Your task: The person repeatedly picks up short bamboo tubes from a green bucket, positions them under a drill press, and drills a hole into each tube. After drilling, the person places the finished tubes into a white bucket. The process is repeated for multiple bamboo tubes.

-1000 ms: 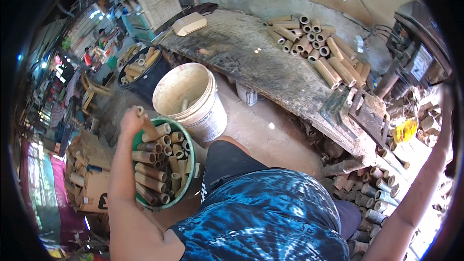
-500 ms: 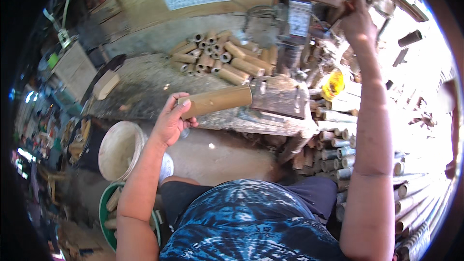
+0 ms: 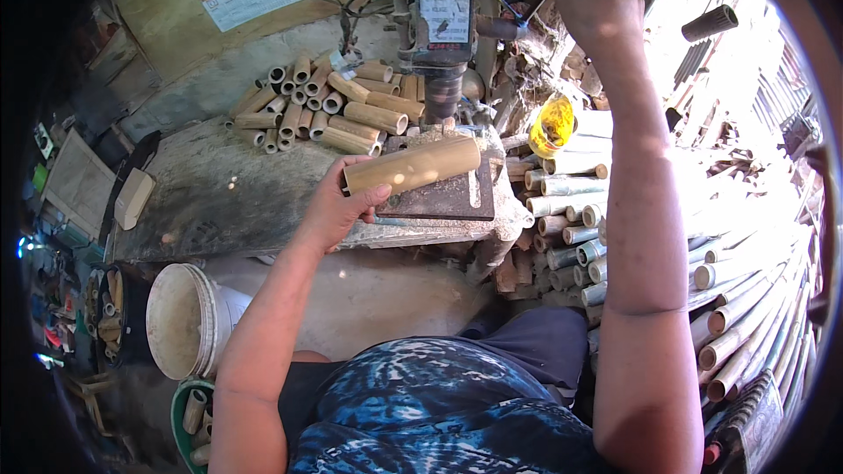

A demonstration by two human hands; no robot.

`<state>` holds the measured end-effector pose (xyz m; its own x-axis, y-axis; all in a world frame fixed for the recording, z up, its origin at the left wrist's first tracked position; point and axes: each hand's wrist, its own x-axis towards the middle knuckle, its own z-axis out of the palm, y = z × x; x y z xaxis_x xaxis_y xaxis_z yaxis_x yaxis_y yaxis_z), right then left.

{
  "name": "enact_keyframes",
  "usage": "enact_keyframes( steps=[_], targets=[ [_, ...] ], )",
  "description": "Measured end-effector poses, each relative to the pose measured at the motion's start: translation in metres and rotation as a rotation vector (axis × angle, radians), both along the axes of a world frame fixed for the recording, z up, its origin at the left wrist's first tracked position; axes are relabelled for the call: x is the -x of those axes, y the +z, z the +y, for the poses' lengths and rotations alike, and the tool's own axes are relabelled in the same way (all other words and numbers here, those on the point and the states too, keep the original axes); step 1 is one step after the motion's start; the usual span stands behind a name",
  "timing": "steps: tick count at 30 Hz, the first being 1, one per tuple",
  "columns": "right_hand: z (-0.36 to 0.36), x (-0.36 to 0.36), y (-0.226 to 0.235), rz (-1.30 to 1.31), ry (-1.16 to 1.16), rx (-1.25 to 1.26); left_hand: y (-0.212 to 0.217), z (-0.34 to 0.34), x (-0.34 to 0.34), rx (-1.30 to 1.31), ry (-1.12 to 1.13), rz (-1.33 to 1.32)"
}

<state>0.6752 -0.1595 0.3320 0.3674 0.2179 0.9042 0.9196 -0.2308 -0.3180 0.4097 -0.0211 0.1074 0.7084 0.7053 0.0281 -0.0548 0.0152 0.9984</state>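
My left hand (image 3: 338,209) is closed round one end of a cut bamboo tube (image 3: 413,167), thumb in front. The tube lies nearly level, in front of the slotted metal base (image 3: 439,202) of a drill press (image 3: 443,44). Its chuck (image 3: 443,95) stands above and behind the tube. At the top edge, my right hand (image 3: 600,0) is raised with curled fingers round the end of a dark lever (image 3: 542,0) beside the press. The fingertips are partly cut off by the frame.
A pile of short bamboo tubes (image 3: 320,96) lies on the dusty workbench (image 3: 219,197). A white bucket (image 3: 180,320) and a green tub (image 3: 183,404) holding tubes stand left. Long bamboo poles (image 3: 746,333) are stacked right, below a yellow container (image 3: 553,125). A dark cylinder (image 3: 709,24) hangs upper right.
The view has swung right toward the drill press. The bamboo tube in my left hand is now in front of the press's base. My right hand stays raised at the lever.
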Motion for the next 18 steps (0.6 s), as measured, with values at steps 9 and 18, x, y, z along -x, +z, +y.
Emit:
enact_keyframes(
  steps=[9,18],
  targets=[
    [-0.021,-0.003,-0.03,-0.153,0.048,-0.079,0.002,0.008,0.0,-0.003,-0.036,0.015],
    [-0.056,0.021,-0.094,-0.266,0.026,-0.093,0.005,0.006,0.0,-0.005,-0.046,0.031]
  ],
)
